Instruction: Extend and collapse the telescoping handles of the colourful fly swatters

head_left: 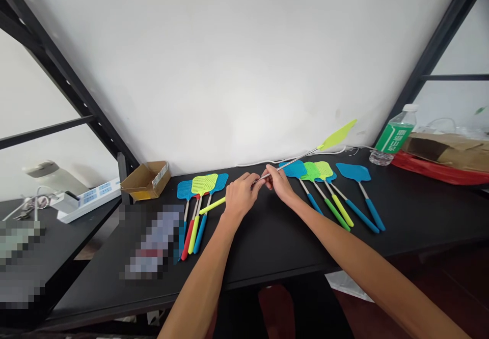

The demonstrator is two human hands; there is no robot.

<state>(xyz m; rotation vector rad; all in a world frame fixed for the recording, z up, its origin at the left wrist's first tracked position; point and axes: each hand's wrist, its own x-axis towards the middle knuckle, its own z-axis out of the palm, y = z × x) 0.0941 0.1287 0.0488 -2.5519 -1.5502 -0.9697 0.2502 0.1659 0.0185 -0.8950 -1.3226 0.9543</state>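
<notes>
Between both hands, above the black table, is a yellow-green fly swatter with a metal rod. My left hand is closed around it near the top of its yellow handle. Further up the thin rod, my right hand pinches it; its flat head points up and to the right. Left of my hands lies a group of blue, yellow and red fly swatters, partly overlapping. On the right is another group of blue, green and yellow fly swatters, with one blue fly swatter at its right end.
A small cardboard box stands at the back left, beside a white power strip. At the right are a bottle with a green label and a red-edged cardboard package. A white cable runs along the wall behind the black table.
</notes>
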